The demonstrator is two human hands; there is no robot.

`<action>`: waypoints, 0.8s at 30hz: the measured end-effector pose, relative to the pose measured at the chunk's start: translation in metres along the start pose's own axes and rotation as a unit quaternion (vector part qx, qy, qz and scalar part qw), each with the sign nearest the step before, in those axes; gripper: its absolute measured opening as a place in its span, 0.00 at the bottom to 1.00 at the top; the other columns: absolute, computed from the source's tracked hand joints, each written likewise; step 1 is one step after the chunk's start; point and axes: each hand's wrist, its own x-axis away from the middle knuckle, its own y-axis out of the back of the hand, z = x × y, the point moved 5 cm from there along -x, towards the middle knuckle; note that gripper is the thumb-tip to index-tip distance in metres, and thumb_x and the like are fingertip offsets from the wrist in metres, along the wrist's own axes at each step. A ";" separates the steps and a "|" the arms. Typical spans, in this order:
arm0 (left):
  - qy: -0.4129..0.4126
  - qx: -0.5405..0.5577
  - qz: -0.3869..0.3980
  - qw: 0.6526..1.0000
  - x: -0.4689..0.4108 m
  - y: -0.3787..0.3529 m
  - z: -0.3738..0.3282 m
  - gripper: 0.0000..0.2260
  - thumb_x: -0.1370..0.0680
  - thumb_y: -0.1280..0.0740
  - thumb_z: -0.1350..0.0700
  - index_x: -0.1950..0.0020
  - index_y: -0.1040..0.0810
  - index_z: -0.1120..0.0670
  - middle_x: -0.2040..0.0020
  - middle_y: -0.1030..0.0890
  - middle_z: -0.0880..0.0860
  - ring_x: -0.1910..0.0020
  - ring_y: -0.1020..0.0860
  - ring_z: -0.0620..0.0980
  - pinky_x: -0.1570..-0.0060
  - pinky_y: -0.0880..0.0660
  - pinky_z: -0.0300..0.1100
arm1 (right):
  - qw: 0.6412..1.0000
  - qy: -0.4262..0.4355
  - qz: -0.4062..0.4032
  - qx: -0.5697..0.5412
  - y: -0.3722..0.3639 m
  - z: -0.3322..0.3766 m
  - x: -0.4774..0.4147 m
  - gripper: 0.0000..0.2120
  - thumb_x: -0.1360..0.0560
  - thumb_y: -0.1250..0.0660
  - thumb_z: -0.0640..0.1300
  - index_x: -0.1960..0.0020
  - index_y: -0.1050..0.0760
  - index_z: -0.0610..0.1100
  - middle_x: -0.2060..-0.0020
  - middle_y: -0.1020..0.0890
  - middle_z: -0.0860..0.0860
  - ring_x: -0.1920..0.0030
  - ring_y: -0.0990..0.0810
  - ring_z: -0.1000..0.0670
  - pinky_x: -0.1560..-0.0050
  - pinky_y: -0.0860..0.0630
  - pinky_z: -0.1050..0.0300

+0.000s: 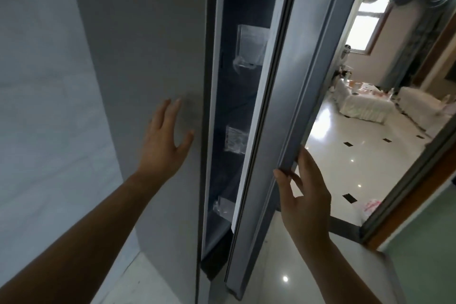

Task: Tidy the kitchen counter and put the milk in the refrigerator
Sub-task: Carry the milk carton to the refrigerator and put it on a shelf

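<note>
A: Nearest items?
B: Right hand [304,195], at five o'clock, fingers wrapped round the edge of the refrigerator door [303,86], which stands ajar. Left hand [164,140], at nine o'clock, released, flat on the closed door [148,57].
A: Inside?
B: Dark gap; clear bags [251,44] on shelves. No milk visible.
A: Farther?
B: Tiled floor [365,153], covered tables [362,106], at two o'clock.
</note>
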 end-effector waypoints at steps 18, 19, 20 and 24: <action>0.025 -0.037 0.033 0.998 0.010 -0.032 0.007 0.30 0.23 0.41 0.46 0.24 0.48 0.49 0.23 0.44 0.50 0.27 0.43 0.46 0.34 0.41 0.40 | 0.982 0.116 0.109 -0.097 -0.095 0.000 -0.036 0.32 0.27 0.32 0.50 0.29 0.40 0.40 0.28 0.41 0.37 0.27 0.41 0.44 0.30 0.42 0.65; 0.031 -0.043 0.036 0.998 0.014 -0.032 0.006 0.29 0.23 0.42 0.46 0.24 0.47 0.49 0.24 0.43 0.50 0.27 0.41 0.47 0.34 0.41 0.40 | 0.982 0.116 0.111 -0.099 -0.095 -0.001 -0.036 0.32 0.28 0.32 0.50 0.29 0.40 0.40 0.28 0.41 0.37 0.27 0.41 0.45 0.30 0.42 0.64; 0.041 -0.048 0.035 0.997 0.018 -0.031 0.005 0.28 0.22 0.42 0.46 0.24 0.46 0.49 0.24 0.41 0.51 0.27 0.40 0.47 0.34 0.41 0.39 | 0.981 0.117 0.113 -0.101 -0.095 -0.002 -0.037 0.32 0.27 0.32 0.50 0.29 0.39 0.40 0.27 0.41 0.38 0.27 0.41 0.45 0.30 0.40 0.62; 0.114 -0.053 0.004 0.992 0.056 -0.023 0.000 0.26 0.22 0.41 0.45 0.25 0.42 0.48 0.26 0.36 0.50 0.31 0.40 0.40 0.37 0.42 0.34 | 0.975 0.107 0.136 -0.138 -0.089 -0.011 -0.022 0.28 0.26 0.35 0.50 0.31 0.36 0.38 0.30 0.36 0.39 0.30 0.35 0.44 0.33 0.32 0.53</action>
